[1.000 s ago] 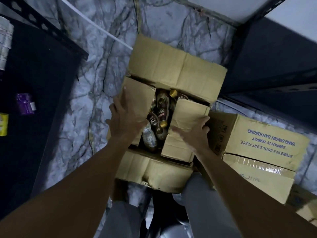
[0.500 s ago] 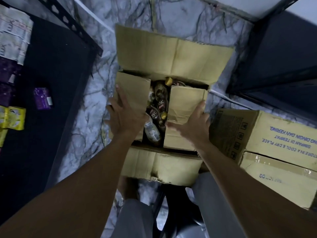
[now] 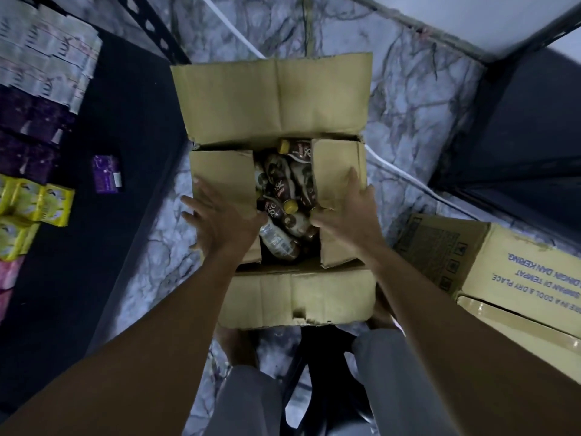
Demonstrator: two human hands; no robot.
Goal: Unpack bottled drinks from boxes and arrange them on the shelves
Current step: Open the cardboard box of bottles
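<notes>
Though the box (image 3: 273, 196) on the marble floor (image 3: 408, 127) has its flaps apart, the unpacking looks barely begun: the brown bottles (image 3: 283, 196) with yellow caps still lie jumbled inside, none lifted out. The left hand (image 3: 220, 221) rests flat with fingers spread on the left inner flap, and the right hand (image 3: 349, 212) presses the right flap aside; neither grips a bottle. A second box (image 3: 503, 278) at the right reads "STORE IN A COOL & DRY PLACE". On the dark shelf (image 3: 132, 146) at left, pale packs (image 3: 47, 58) show "LUX". The bottle labels are too blurred to read.
</notes>
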